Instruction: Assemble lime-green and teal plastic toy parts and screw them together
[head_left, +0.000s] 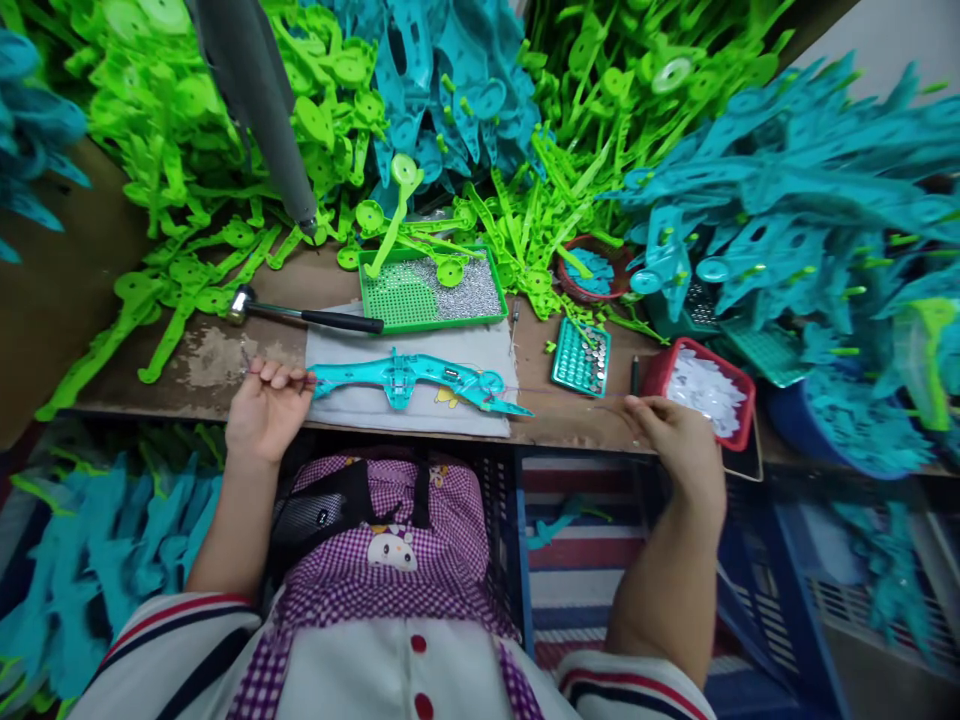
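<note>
A turquoise plastic part (pixel 360 376), shaped like a toy bow, lies across a pale cloth (pixel 337 345) at the bench's front. My left hand (pixel 268 408) is closed at the part's left end, fingers curled round a thin string; a thin metal tip shows above them. Off to the right, my right hand (pixel 679 445) pinches the string (pixel 577 398), drawn out almost straight from the part's pointed right end. How the string runs along the part is hard to make out.
Behind the cloth stand a hammer (pixel 315 318) and a green tray (pixel 431 322) of small metal pieces. To the right are a turquoise tray (pixel 562 375) and a red box (pixel 742 425) of white pieces. A grey powered tool (pixel 259 110) hangs overhead. Green and turquoise parts pile up behind.
</note>
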